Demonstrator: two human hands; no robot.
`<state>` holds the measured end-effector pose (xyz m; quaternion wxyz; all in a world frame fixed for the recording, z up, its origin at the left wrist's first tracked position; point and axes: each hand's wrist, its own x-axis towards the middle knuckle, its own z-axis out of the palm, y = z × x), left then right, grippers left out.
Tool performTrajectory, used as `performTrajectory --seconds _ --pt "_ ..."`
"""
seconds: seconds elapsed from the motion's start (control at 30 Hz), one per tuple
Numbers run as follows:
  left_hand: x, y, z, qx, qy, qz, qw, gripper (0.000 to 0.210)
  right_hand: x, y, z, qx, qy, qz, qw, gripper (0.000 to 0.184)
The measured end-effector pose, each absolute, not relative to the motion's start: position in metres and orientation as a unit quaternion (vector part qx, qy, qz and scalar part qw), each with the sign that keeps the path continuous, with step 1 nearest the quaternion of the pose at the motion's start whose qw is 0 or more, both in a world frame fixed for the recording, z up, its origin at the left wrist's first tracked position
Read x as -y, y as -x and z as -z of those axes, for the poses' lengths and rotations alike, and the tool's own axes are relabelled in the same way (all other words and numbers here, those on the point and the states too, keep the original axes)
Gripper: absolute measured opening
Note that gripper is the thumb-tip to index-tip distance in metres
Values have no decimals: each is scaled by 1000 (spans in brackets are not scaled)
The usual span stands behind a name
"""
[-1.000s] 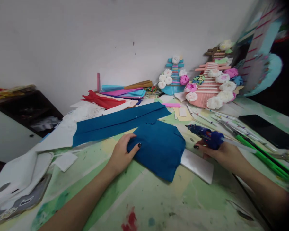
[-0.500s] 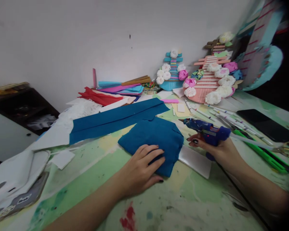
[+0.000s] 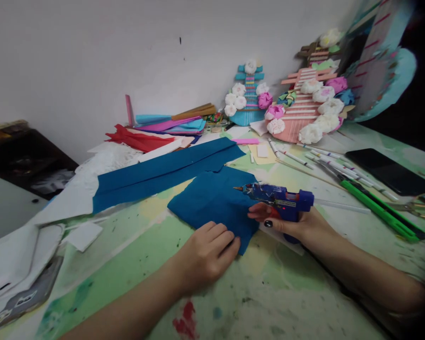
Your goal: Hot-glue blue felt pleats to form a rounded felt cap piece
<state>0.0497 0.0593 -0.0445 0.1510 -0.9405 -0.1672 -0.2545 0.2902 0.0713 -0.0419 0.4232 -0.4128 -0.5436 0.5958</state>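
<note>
A blue hot glue gun (image 3: 279, 200) is gripped in my right hand (image 3: 304, 230), its nozzle pointing left over a piece of blue crepe paper (image 3: 205, 196). My left hand (image 3: 212, 252) lies at the near edge of this paper with its fingers curled and closed on it; the thumb is hidden underneath. A pale flat strip (image 3: 286, 242) sticks out from under the paper's right side, partly covered by my right hand. Behind lies a longer blue crepe paper strip (image 3: 156, 177) with a fold line along it.
Several markers (image 3: 350, 172), a green utility knife (image 3: 378, 208) and a black phone (image 3: 393, 170) lie at the right. Flower-decorated paper instruments (image 3: 304, 113) lean at the back. Folded coloured papers (image 3: 170, 125) are stacked against the wall. A white case (image 3: 24, 255) sits at the left.
My right hand has brought the glue gun left, over the blue paper's right part. My left fingers have curled from lying flat to closed at the paper's near edge. The view has shifted slightly.
</note>
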Motion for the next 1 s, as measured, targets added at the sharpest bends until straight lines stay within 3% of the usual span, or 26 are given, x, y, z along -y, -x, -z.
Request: performTrajectory --seconds 0.37,0.63,0.83,1.0 --pt "-61 -50 51 204 939 263 91 19 -71 -291 43 555 399 -610 400 35" --pt "-64 -51 51 216 930 283 90 14 -68 -293 37 556 457 -560 410 24" --pt "-62 -46 53 202 915 332 112 7 -64 -306 24 615 477 -540 321 35" --pt "-61 -45 50 186 907 350 142 6 -62 -307 19 701 454 -486 258 29"
